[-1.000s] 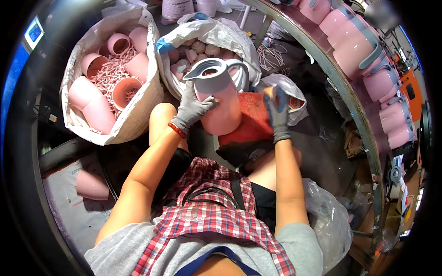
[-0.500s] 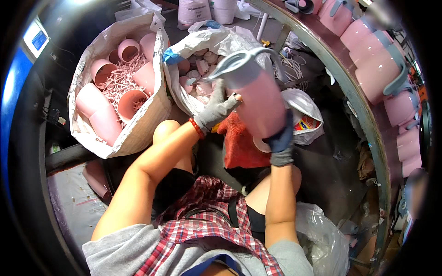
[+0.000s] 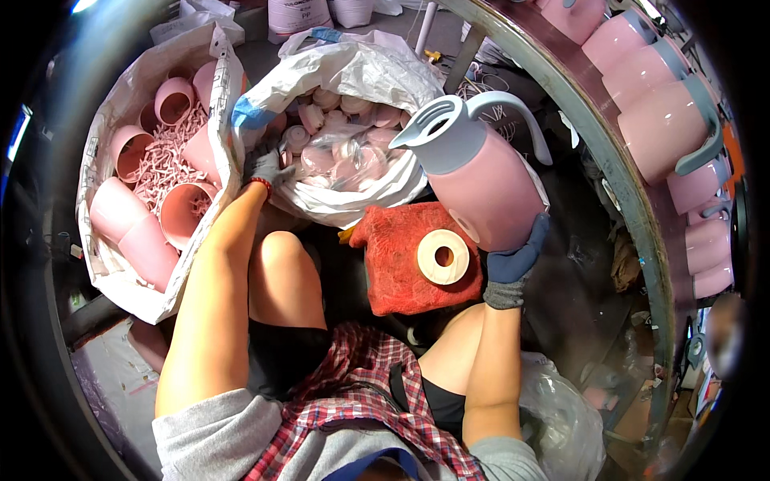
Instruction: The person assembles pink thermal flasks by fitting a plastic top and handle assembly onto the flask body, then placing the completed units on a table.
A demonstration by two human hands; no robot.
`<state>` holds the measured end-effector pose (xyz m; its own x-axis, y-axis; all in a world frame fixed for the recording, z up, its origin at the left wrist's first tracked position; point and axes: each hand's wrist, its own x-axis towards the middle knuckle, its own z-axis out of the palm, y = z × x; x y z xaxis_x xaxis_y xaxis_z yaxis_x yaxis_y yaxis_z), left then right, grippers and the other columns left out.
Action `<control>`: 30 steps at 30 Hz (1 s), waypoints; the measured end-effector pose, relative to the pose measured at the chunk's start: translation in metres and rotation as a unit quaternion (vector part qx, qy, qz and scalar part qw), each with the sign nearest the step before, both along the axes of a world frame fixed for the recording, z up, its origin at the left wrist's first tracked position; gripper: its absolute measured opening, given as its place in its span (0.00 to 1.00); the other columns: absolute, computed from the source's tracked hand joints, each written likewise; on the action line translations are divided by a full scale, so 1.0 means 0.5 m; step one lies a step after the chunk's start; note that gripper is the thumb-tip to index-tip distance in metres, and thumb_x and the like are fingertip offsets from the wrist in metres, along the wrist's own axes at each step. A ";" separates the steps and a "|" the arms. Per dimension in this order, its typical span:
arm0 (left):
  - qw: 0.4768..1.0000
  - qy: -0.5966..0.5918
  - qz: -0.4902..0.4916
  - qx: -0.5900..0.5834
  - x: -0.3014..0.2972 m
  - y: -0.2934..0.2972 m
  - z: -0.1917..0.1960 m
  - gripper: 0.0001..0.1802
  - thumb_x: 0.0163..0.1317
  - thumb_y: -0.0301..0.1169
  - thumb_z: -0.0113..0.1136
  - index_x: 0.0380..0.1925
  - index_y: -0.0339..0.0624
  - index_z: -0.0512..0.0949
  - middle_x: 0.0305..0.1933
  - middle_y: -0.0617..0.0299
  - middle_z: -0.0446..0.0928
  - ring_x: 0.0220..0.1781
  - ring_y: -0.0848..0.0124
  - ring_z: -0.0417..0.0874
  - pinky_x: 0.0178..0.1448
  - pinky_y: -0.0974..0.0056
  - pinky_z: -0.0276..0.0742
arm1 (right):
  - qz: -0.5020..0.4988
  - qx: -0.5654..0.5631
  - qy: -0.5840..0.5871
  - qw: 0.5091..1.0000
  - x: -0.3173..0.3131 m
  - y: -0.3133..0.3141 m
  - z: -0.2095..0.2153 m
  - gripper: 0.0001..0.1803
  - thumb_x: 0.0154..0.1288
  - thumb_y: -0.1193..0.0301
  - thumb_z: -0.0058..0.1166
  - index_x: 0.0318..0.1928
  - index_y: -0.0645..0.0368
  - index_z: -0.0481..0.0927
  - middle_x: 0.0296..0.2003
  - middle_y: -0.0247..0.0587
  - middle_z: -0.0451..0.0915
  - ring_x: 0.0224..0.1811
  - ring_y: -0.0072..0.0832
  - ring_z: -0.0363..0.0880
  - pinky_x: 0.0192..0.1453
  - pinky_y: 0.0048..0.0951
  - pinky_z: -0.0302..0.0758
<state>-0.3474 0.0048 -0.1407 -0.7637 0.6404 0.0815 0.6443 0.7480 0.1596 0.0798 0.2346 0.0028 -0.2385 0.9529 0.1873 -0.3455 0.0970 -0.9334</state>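
Note:
My right hand [image 3: 517, 255], in a blue and grey glove, is wrapped round the base of a pink jug [image 3: 489, 188]. The jug has a grey spouted collar and a grey handle and tilts to the upper left. Below it, a cream ring-shaped disc [image 3: 443, 257] with a central hole lies on a red cloth-covered block [image 3: 393, 268] between my knees. My left hand [image 3: 269, 167], gloved in grey, is at the left rim of a white sack [image 3: 353, 68] of pink caps [image 3: 325, 132]. Its thumb stands apart; the other fingers are partly in shadow, with no held thing visible.
Another white sack [image 3: 104, 104] at left holds pink cylindrical shells [image 3: 148, 248] and pink strips. Along the right, a curved metal-edged bench [image 3: 597, 148] carries several pink jugs [image 3: 658, 128]. A clear plastic bag [image 3: 561, 409] lies by my right thigh.
My left hand has let go of the jug's upper part and moved left to the sack. My right hand has shifted the jug right, uncovering the block and the disc.

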 end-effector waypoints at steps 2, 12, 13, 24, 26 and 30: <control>0.979 -0.165 0.005 0.121 -0.014 0.002 -0.004 0.51 0.44 0.53 0.67 0.64 0.39 0.57 0.50 0.43 0.74 0.52 0.50 0.76 0.55 0.54 0.72 | -0.008 0.022 -0.025 0.999 0.003 -0.002 -0.016 0.26 0.70 0.55 0.42 0.62 0.56 0.66 0.61 0.38 0.67 0.63 0.32 0.64 0.67 0.35 0.61; 0.896 -0.230 -0.065 0.374 0.162 0.022 0.224 0.42 0.56 0.47 0.60 0.66 0.41 0.55 0.52 0.45 0.71 0.51 0.56 0.77 0.57 0.57 0.71 | -0.058 0.326 -0.185 0.925 0.031 -0.029 -0.029 0.23 0.70 0.69 0.42 0.62 0.66 0.64 0.59 0.54 0.66 0.61 0.42 0.66 0.64 0.39 0.64; 0.862 -0.253 -0.132 0.418 0.198 0.017 0.256 0.38 0.61 0.42 0.56 0.67 0.42 0.53 0.51 0.50 0.72 0.50 0.63 0.76 0.56 0.60 0.71 | -0.039 0.267 -0.193 0.943 0.039 -0.040 -0.017 0.23 0.71 0.67 0.41 0.61 0.67 0.65 0.57 0.53 0.70 0.59 0.40 0.69 0.61 0.37 0.67; 0.678 -0.494 -0.214 0.500 0.435 -0.071 0.398 0.23 0.71 0.50 0.41 0.49 0.41 0.71 0.42 0.65 0.71 0.46 0.77 0.71 0.53 0.71 0.68 | -0.014 0.236 -0.118 0.965 0.106 -0.231 0.145 0.19 0.68 0.67 0.48 0.50 0.71 0.74 0.43 0.44 0.78 0.43 0.27 0.75 0.49 0.29 0.71; 0.623 -0.536 -0.191 0.536 0.451 -0.077 0.397 0.23 0.72 0.51 0.39 0.48 0.45 0.71 0.42 0.66 0.72 0.44 0.79 0.71 0.51 0.72 0.70 | -0.004 0.206 -0.092 0.974 0.125 -0.259 0.176 0.18 0.67 0.69 0.49 0.50 0.72 0.74 0.43 0.43 0.78 0.42 0.27 0.74 0.48 0.28 0.71; 0.521 -0.731 -0.133 0.421 0.456 -0.103 0.406 0.32 0.69 0.56 0.40 0.61 0.43 0.62 0.54 0.59 0.70 0.53 0.71 0.75 0.58 0.59 0.73 | 0.001 0.284 -0.085 0.955 0.157 -0.306 0.206 0.17 0.67 0.71 0.49 0.51 0.71 0.73 0.43 0.41 0.78 0.43 0.27 0.74 0.49 0.28 0.71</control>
<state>-0.1193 -0.0467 0.0621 -0.2966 0.9468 -0.1245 -0.5618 -0.0676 0.8245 0.1584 0.0815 0.1056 -0.3126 0.7082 0.6330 -0.1948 0.6045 -0.7724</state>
